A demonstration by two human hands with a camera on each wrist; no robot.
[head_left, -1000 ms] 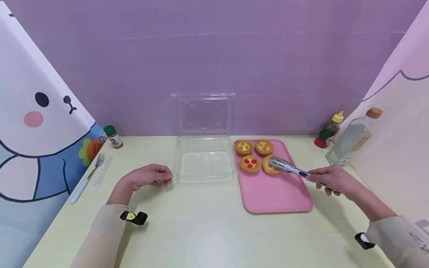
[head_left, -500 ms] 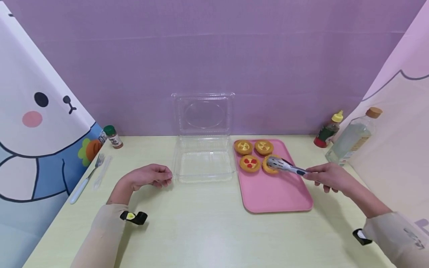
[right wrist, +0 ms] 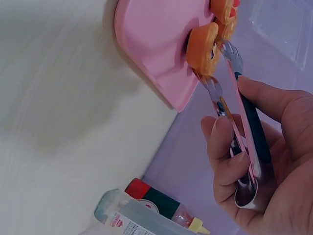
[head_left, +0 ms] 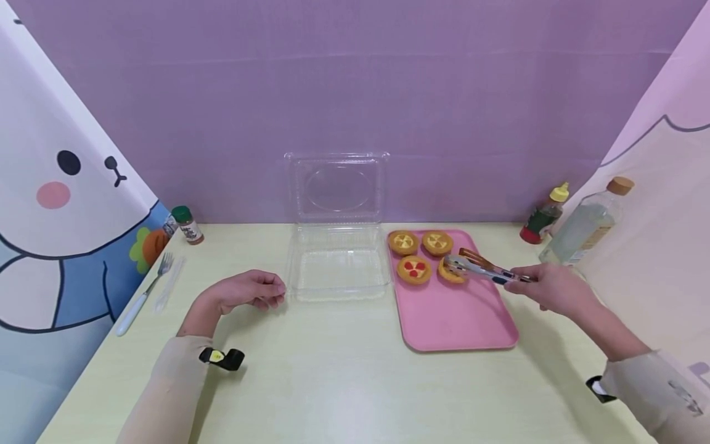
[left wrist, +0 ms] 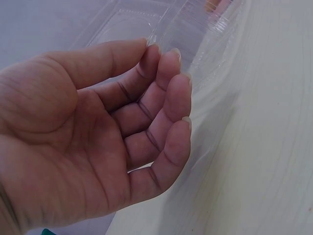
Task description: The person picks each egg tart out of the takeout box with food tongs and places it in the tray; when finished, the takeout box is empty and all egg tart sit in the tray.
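My right hand (head_left: 560, 288) grips metal tongs (right wrist: 249, 127) with dark handle pads. The tongs' tips are on either side of an egg tart (right wrist: 201, 51), the front right one on the pink tray (head_left: 452, 327). A tart with red topping (head_left: 414, 270) sits just left of it, and two tarts with pale yellow tops (head_left: 437, 243) lie behind. My left hand (head_left: 249, 290) pinches the left front edge of a clear plastic clamshell box (head_left: 338, 290) between thumb and forefinger (left wrist: 149, 54). The box's lid (head_left: 338, 188) stands raised at the back.
A fork (head_left: 145, 296) and a slim clear wrapped item (head_left: 169, 283) lie at the left. Behind them is a green-capped spice jar (head_left: 187, 225). Back right stand a yellow-tipped squeeze bottle (head_left: 543, 216) and a large clear bottle (head_left: 585, 222) with a brown cap, near the right hand.
My right hand has turned the tongs, so both arms now show, with their tips astride the front right egg tart. My left hand stays on the box edge.
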